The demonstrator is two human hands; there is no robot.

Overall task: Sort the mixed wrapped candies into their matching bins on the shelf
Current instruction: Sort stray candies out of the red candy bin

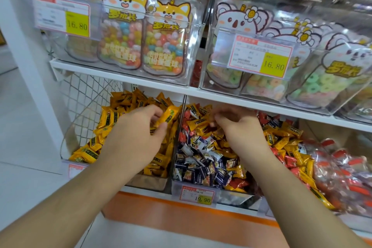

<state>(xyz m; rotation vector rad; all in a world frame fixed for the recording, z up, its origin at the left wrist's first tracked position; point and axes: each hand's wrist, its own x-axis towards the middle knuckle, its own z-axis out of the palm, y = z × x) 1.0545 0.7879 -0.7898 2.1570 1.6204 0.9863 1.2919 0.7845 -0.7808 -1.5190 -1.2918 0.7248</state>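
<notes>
My left hand [138,129] grips a long yellow wrapped candy [169,116] over the left bin [84,165], which is full of yellow wrapped candies. My right hand [239,125] hovers over the middle bin [193,186] with its fingers curled down into a mixed heap of yellow, red and dark blue-and-white candies [203,159]. Whether those fingers pinch a candy is hidden. A clear divider [179,127] stands between the two bins.
A bin of red clear-wrapped sweets [342,173] sits to the right. The white shelf board [221,96] hangs just above both hands, carrying clear bins of bagged jelly beans [161,46] and ring gummies [314,84]. Price tags hang on the bin fronts [198,195].
</notes>
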